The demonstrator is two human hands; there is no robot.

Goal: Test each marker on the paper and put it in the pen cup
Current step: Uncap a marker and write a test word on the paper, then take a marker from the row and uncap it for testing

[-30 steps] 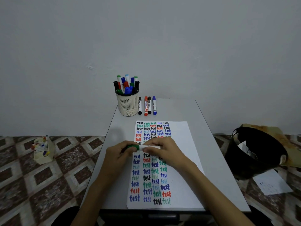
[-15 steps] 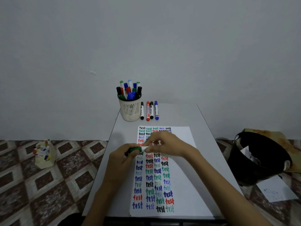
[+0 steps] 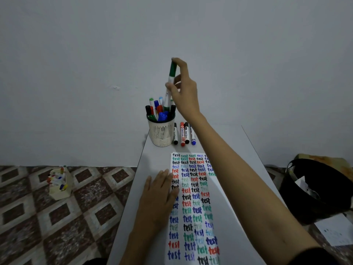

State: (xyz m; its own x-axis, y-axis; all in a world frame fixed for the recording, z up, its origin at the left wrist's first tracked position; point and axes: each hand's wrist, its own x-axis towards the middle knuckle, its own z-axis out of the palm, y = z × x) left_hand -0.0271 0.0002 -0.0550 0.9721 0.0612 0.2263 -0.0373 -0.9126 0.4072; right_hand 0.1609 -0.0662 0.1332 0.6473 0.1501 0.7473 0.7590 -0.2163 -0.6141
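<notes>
Green-capped white marker (image 3: 172, 70) is in the air above the far end of the grey tabletop (image 3: 152, 159), near-upright with its cap on top. Right hand (image 3: 181, 88) is clamped on it: index fingertip on the cap top, thumb against the white barrel lower down, other fingers loosely curled behind. The marker's lower end is level with the tops of the assorted markers (image 3: 159, 109) standing in the cream perforated plastic pen cup (image 3: 162, 133). It's blurred there, so I can't tell if it's inside the rim. The cup stands at the table's far left corner. Just right of it four capped markers lie side by side, pointing near-far: black marker (image 3: 175, 134), red marker (image 3: 182, 133), second black marker (image 3: 187, 133), blue marker (image 3: 193, 139). White paper sheet (image 3: 229, 245) lies lengthwise on the near half, its left part packed with columns of the word "test" in black, green, red and blue. Left hand (image 3: 160, 197) lies flat, palm down, fingers straight, gripping nothing, with its fingertips overlapping the paper's left edge. The right forearm crosses above the sheet's far right part. On the patterned tile floor (image 3: 86, 197): small cream box of markers (image 3: 59, 186) at left, black bucket (image 3: 315, 190) holding paper scraps at right, loose white sheet (image 3: 334, 230) beside the bucket.
</notes>
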